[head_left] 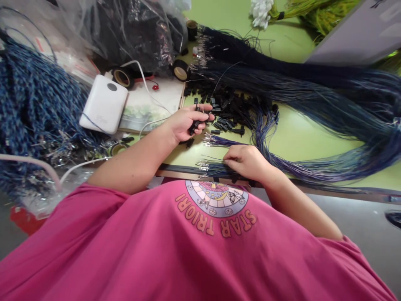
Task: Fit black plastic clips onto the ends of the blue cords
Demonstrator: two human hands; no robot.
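Several small black connector housings are gathered in my left hand (191,121), its fingers curled around them. Just past its fingertips lies a pile of loose black connector housings (225,110). My right hand (247,161) is closed in a pinch over a bundle of dark blue wires (216,169) by the table's front edge; one thin wire sticks out from between thumb and fingers. Bare silvery terminals cap the wire ends. Between the hands lies a second, purplish wire bundle (216,141), its terminals pointing left.
A white power bank (105,104) with a cable stands at left beside a heap of blue twisted wires (37,96). Black tape rolls (181,70) sit near a plastic bag (125,33). Long dark wires (282,79) stretch across the green table (316,125) to the right.
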